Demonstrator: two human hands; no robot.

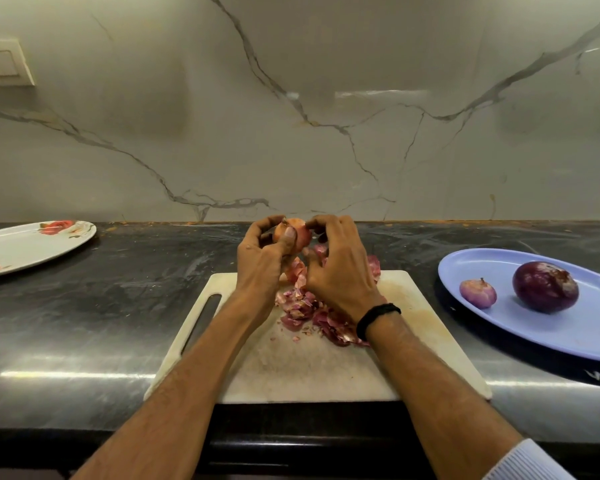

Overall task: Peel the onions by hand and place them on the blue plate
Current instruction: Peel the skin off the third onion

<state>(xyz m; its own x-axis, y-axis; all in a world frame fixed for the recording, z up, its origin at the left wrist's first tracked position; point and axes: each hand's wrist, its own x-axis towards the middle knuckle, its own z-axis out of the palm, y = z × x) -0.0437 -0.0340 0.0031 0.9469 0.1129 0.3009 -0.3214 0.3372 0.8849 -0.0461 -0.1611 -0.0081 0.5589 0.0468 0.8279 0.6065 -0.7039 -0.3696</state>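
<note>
Left hand grips a pale-pink, papery-skinned onion; right hand seemingly pinches its top.

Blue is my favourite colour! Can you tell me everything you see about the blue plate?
The blue plate is oval, pale blue and smooth, plastic by its look. It lies flat on the dark countertop, right of the white cutting board, its right end cut off by the picture's edge. Two onions sit on it, apart: a small pale onion and a big dark purple onion. No hand touches it.
</note>
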